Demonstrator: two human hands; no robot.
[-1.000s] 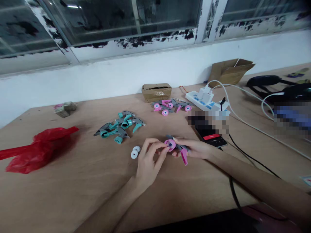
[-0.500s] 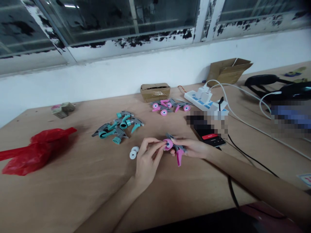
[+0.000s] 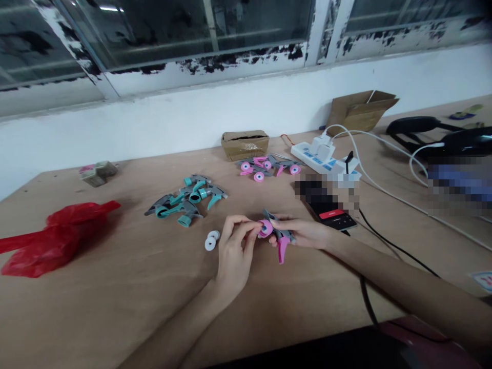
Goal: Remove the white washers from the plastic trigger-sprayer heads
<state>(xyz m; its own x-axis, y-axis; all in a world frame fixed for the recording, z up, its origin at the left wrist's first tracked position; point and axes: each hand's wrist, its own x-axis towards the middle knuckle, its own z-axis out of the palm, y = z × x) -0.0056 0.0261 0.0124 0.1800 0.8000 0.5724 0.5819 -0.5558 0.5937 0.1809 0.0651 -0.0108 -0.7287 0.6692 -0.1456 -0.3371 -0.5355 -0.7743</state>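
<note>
My right hand [image 3: 303, 233] is closed round a grey and pink trigger sprayer head [image 3: 283, 247], its pink trigger pointing down toward the table. At the round pink collar of that sprayer head, the fingertips of my left hand [image 3: 235, 251] are pinched together. Whether a small part sits between those fingertips is hidden. Just left of my left hand lie a few white ring washers [image 3: 210, 243]. Farther back is a pile of grey and teal sprayer heads [image 3: 190, 200]. Several grey and pink sprayer heads [image 3: 259, 176] lie behind my hands, with pale discs showing in their collars.
A low cardboard box [image 3: 245, 148] stands against the wall, and a larger open carton [image 3: 359, 113] is farther right. Near my right forearm are a phone [image 3: 332, 215], a white power strip [image 3: 315, 156] and trailing cables. A red plastic bag [image 3: 65, 236] lies on the left.
My left hand has shifted very slightly at the pink collar. The sprayer head stays in my right hand, with its trigger tilted marginally to the left.
</note>
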